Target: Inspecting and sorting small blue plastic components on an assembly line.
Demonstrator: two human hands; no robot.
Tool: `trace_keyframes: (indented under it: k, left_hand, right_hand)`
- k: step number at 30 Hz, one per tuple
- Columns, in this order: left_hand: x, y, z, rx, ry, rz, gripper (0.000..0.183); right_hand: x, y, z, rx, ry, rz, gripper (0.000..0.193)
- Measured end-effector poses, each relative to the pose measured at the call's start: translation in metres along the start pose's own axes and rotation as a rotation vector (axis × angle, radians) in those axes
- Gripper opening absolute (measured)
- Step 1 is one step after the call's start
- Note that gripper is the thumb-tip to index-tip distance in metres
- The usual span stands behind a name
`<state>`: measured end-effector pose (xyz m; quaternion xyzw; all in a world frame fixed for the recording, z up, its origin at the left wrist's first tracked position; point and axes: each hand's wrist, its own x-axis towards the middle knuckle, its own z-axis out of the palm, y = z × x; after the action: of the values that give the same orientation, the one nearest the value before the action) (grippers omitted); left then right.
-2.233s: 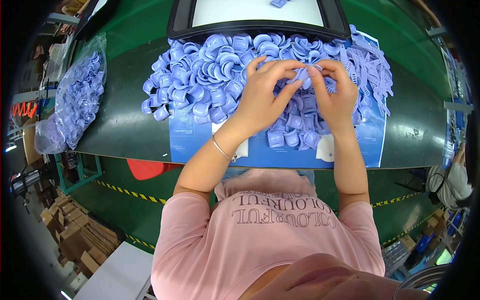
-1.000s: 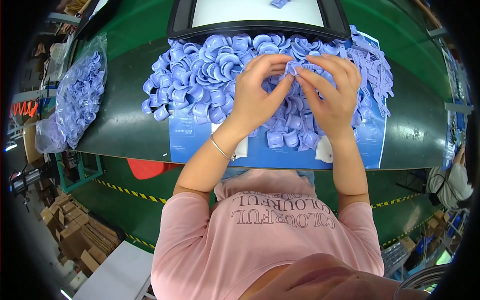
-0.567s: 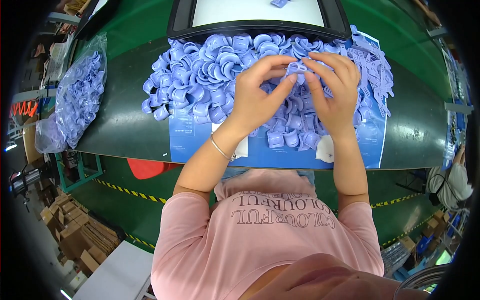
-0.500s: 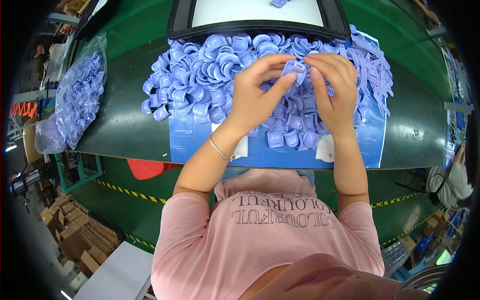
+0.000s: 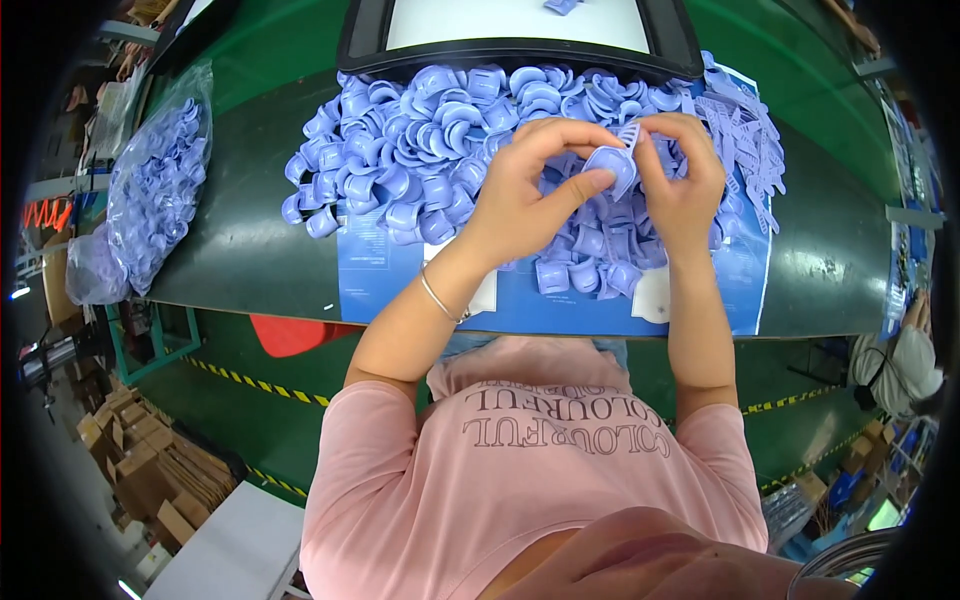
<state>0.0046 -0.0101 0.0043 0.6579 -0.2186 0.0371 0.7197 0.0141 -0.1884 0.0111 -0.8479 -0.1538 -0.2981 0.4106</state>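
Over the pile, my left hand (image 5: 525, 195) pinches a curved lavender plastic piece (image 5: 614, 165) between thumb and fingers. Against its upper edge stands a slotted lavender strap (image 5: 629, 134), pinched by the fingertips of my right hand (image 5: 686, 180). Strap and curved piece touch; whether they are joined cannot be seen. Below and left of my hands spreads a heap of similar curved pieces (image 5: 440, 130). Right of my right hand lies a pile of flat slotted straps (image 5: 740, 145).
A black-rimmed tray (image 5: 520, 57) with a white bottom stands beyond the heap, one lavender piece (image 5: 561, 6) inside. Blue printed sheets (image 5: 400, 285) cover part of the dark green table (image 5: 255, 245). A clear bag (image 5: 160, 190) of lavender pieces sits at the left end.
Both hands have shifted slightly right and down. The curved piece has turned, and the slotted strap now shows at its upper edge, between my right fingertips.
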Motion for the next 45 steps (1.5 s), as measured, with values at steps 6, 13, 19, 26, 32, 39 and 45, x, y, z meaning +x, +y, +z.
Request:
trace_keyframes:
  k: [6, 13, 19, 26, 32, 39, 45]
  left_hand:
    - [0.002, 0.003, -0.002, 0.267, -0.054, 0.137, 0.017]
    - [0.003, 0.0, -0.004, 0.763, -0.124, 0.378, 0.02]
    - [-0.002, -0.005, 0.0, 0.281, -0.021, 0.133, 0.034]
    - [0.002, -0.012, -0.004, -0.045, -0.046, -0.025, 0.047]
    - [0.001, -0.007, 0.002, -0.089, -0.046, -0.078, 0.051]
    - [-0.001, -0.001, -0.001, 0.194, -0.107, 0.028, 0.055]
    - [0.0, 0.006, 0.002, 0.393, -0.106, 0.126, 0.062]
  right_hand:
    - [-0.003, -0.004, 0.0, 0.434, -0.153, 0.251, 0.011]
    - [-0.003, 0.0, -0.003, 0.863, -0.288, 0.38, 0.01]
    - [-0.009, -0.004, 0.002, 0.466, -0.182, 0.016, 0.013]
    - [-0.011, -0.012, 0.004, 0.299, -0.124, -0.132, 0.012]
    - [-0.01, -0.013, 0.002, 0.264, -0.078, -0.169, 0.011]
    - [-0.003, -0.015, 0.002, 0.151, -0.045, -0.136, 0.01]
    - [-0.003, -0.015, 0.001, 0.161, -0.086, -0.086, 0.01]
